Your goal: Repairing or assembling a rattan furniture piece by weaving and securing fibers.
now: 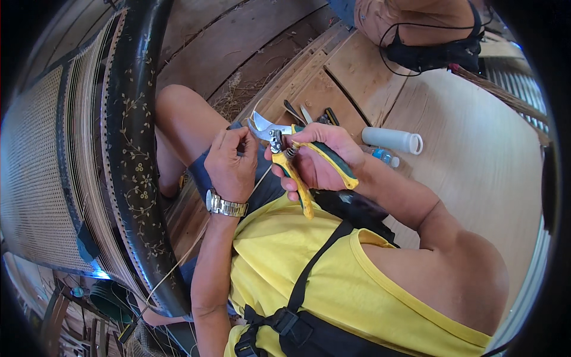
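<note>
My right hand (pixel 324 157) is wrapped round pruning shears (pixel 306 178) with yellow and dark green handles and a coil spring. Their curved metal blades point up and left, close to the fingertips of my left hand (pixel 232 163). That hand, with a metal watch on its wrist, pinches a thin pale cane strand (pixel 163 282) near the blades. The strand runs down past my left forearm towards the black frame (pixel 140 160), which is painted with gold leaves and flowers. Woven cane mesh (pixel 35 172) stretches beyond it, with loose parallel strands along the near side.
Behind my right hand, a few hand tools (pixel 306 113) lie on a wooden bench (pixel 318 95). A white cylinder (pixel 392 140) and a clear plastic bottle (pixel 385 157) rest to the right on a pale board (pixel 476 178). Another person's legs (pixel 416 18) show at the top right.
</note>
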### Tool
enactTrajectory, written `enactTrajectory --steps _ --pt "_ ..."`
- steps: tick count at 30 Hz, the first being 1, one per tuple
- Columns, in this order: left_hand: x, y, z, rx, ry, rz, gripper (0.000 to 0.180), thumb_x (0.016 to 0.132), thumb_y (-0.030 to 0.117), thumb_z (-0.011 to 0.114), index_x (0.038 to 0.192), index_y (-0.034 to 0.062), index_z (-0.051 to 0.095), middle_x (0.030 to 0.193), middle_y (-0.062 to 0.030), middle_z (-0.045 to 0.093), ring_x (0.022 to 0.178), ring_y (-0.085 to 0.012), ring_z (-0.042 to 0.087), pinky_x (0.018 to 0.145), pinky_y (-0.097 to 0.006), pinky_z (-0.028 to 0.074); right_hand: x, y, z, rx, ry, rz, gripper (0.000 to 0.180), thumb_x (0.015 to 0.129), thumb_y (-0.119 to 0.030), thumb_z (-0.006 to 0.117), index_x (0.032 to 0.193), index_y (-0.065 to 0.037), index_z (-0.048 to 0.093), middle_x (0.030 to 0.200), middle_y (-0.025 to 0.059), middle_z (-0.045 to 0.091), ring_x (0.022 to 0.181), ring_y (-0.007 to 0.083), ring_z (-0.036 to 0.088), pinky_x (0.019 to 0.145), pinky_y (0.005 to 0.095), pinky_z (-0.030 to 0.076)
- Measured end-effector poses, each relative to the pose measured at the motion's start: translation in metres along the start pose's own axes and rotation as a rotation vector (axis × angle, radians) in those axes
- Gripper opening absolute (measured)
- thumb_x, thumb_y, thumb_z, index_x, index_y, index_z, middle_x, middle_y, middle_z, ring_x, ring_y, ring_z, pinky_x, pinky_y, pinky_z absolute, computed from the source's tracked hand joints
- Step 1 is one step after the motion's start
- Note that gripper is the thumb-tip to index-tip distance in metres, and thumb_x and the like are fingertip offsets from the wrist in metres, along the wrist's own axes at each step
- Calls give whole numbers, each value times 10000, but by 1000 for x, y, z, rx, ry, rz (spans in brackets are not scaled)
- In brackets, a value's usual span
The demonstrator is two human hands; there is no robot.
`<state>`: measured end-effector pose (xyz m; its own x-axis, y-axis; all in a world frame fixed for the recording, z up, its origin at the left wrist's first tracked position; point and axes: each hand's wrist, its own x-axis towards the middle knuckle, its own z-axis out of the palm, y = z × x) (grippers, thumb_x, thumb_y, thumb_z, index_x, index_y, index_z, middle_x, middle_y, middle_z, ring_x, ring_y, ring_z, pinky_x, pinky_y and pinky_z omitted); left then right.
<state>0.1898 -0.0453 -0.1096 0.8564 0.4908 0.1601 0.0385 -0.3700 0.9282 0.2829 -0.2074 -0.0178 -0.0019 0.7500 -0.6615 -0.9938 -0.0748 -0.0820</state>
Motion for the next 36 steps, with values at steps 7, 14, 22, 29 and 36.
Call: enactTrajectory --steps 7,14,22,29,36 --pt "0 2 0 -3 -17 -9 122 811 5 703 929 19 671 784 -133 625 673 -269 639 616 -341 515 0 1 3 -4 2 -11 442 951 -370 460 1167 -1 574 968 161 639 826 305 633 838 498 516" --pt "-1 2 1 5 -9 1 134 812 17 711 940 22 673 783 -135 621 681 -275 635 619 -350 512 1 0 4 -14 33 6 446 956 -389 457 1151 -8 584 942 150 640 814 298 630 835 490 517" --pt "-3 -3 3 18 -17 28 134 826 44 711 952 25 673 792 -136 619 693 -293 627 611 -362 503 7 3 5 -1 78 -23 409 951 -391 472 1100 -30 591 917 134 637 782 279 623 798 463 517" --pt "-2 -1 3 4 -13 -4 123 829 52 712 942 23 674 793 -137 622 690 -285 634 615 -352 509 8 6 7 1 131 -28 381 952 -380 482 1070 -35 591 874 121 617 724 257 593 740 439 503" --pt "0 1 0 -25 -17 -28 110 832 45 708 934 18 675 789 -131 622 677 -261 638 616 -334 514 -1 9 3 -90 60 -75 351 923 -322 547 1110 -25 544 819 95 573 684 185 574 634 354 480"
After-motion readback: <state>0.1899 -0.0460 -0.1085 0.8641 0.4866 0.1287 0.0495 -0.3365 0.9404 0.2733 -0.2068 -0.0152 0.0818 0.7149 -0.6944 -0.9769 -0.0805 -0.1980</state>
